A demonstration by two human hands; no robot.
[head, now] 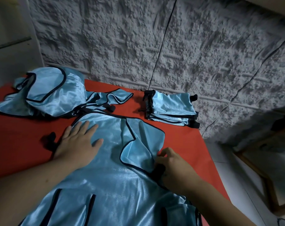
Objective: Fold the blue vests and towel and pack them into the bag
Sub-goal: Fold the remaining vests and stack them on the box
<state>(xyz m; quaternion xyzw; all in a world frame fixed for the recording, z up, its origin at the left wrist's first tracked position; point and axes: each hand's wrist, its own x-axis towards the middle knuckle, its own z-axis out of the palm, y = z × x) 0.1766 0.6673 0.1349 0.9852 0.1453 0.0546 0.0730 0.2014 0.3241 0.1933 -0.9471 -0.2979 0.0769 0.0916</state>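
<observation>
The fingers of the left hand [78, 144] are spread flat and pressed on the spread vest [112, 173]. A black-trimmed edge of that vest is apparently pinched by the curled fingers of the right hand [172, 167]. The vest is laid on the red table [21, 144]. Beyond it, 1 folded stack [171, 110] is set right and an unfolded heap [52, 93] left.

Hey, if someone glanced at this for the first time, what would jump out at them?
A shiny light-blue vest with dark trim spread over the red table, the left hand flat on it and the right hand pinching its edge. Behind lie a crumpled heap of blue vests at left and a neat folded stack at right.
</observation>
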